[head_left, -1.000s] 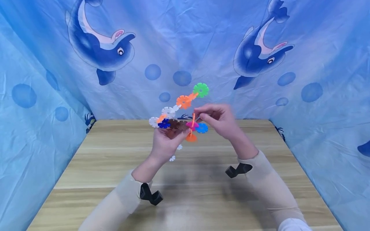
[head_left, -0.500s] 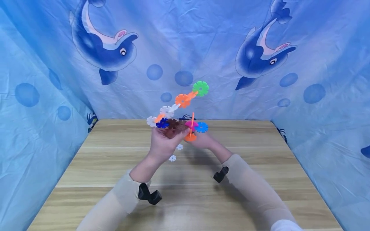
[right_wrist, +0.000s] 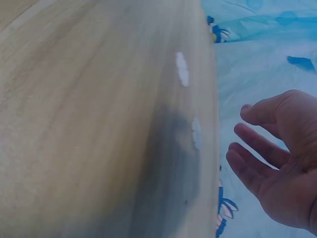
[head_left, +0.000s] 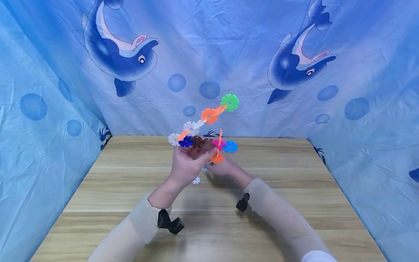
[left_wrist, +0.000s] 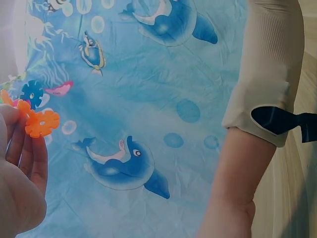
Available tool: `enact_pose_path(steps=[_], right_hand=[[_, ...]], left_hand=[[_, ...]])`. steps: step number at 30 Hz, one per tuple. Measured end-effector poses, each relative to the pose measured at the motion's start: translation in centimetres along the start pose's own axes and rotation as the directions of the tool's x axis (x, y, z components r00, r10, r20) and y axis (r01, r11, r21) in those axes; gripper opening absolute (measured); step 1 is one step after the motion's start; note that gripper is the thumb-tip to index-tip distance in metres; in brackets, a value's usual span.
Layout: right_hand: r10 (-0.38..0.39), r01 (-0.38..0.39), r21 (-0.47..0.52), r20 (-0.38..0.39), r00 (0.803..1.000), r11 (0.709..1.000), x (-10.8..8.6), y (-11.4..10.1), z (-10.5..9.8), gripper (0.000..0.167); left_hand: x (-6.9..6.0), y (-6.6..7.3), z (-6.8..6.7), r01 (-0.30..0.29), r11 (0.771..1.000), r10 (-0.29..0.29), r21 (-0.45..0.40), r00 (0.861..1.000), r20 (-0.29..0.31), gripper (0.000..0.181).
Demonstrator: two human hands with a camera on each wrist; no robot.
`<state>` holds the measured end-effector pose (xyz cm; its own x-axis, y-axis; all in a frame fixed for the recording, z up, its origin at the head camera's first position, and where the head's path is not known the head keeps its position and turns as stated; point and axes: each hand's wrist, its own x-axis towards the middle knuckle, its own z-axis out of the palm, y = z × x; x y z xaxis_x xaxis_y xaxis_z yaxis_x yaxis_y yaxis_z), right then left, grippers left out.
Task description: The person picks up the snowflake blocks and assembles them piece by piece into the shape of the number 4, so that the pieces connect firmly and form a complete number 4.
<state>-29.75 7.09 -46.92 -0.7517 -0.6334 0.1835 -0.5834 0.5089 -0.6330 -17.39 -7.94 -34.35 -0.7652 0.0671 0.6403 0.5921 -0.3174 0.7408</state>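
Observation:
My left hand [head_left: 183, 167] grips a linked chain of flower-shaped plastic snowflake discs [head_left: 197, 142] above the table. Its lower row runs white, dark blue, brown, pink and light blue; an orange disc [head_left: 217, 158] hangs under the pink one. A second branch climbs through white and orange to a green disc [head_left: 230, 102]. Behind and below the left hand, partly hidden by it, is my right hand [head_left: 224, 167]. The right wrist view shows that hand's fingers loosely bent and holding nothing. Two loose white discs [head_left: 196, 180] lie on the table beneath.
A wooden table [head_left: 209, 233] spreads below both arms. Blue cloth [head_left: 248, 65] printed with dolphins hangs behind it and at both sides. Black wrist mounts [head_left: 170, 222] sit on both sleeves.
My right hand has left the orange piece near the pink disc and dropped down and to the left, behind the left hand. The left hand has kept its hold with little movement.

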Motion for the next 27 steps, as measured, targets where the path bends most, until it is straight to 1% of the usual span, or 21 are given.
enact_pose_path(steps=[2, 5, 8, 9, 12, 16, 21, 24, 27], right_hand=[[0.013, -0.012, -0.028, 0.014, 1.000, 1.000, 0.0, 0.2, 0.4, 0.021], [0.087, -0.084, -0.071, 0.047, 0.995, 0.994, -0.1, 0.4, 1.0, 0.029], [0.122, -0.115, -0.102, 0.067, 0.990, 0.988, 0.0, 0.6, 1.5, 0.038], [0.122, -0.114, -0.116, 0.067, 0.990, 0.987, 0.1, 0.6, 1.6, 0.042], [0.113, -0.100, -0.177, 0.069, 0.991, 0.979, 0.3, 0.9, 2.2, 0.044], [0.154, -0.129, -0.237, 0.087, 0.984, 0.963, 0.4, 0.9, 2.5, 0.047], [0.187, -0.152, -0.303, 0.092, 0.978, 0.941, 0.5, 0.8, 2.7, 0.046], [0.210, -0.173, -0.307, 0.094, 0.973, 0.936, 0.5, 0.8, 2.7, 0.048], [0.221, -0.185, -0.293, 0.096, 0.971, 0.938, 0.4, 0.8, 2.7, 0.050]], left_hand=[[-0.1, 0.0, -0.1, 0.006, 1.000, -0.006, 0.008, 1.000, 0.002, 0.056], [-0.1, -0.1, -0.1, 0.021, 1.000, -0.021, 0.002, 1.000, -0.001, 0.054], [-0.1, -0.1, -0.1, 0.031, 1.000, -0.031, -0.001, 0.999, -0.005, 0.053], [-0.1, -0.1, -0.1, 0.030, 1.000, -0.030, -0.003, 1.000, -0.005, 0.053], [-0.1, -0.1, 0.0, 0.020, 1.000, -0.020, 0.009, 1.000, -0.002, 0.055], [0.0, 0.1, 0.0, 0.006, 1.000, -0.007, 0.016, 1.000, 0.007, 0.055], [0.0, 0.0, 0.0, -0.004, 1.000, 0.004, -0.011, 1.000, 0.025, 0.053], [0.0, -0.1, -0.1, -0.007, 1.000, 0.007, -0.026, 0.999, 0.032, 0.052], [0.0, -0.2, -0.1, -0.007, 1.000, 0.008, -0.030, 0.999, 0.034, 0.052]])
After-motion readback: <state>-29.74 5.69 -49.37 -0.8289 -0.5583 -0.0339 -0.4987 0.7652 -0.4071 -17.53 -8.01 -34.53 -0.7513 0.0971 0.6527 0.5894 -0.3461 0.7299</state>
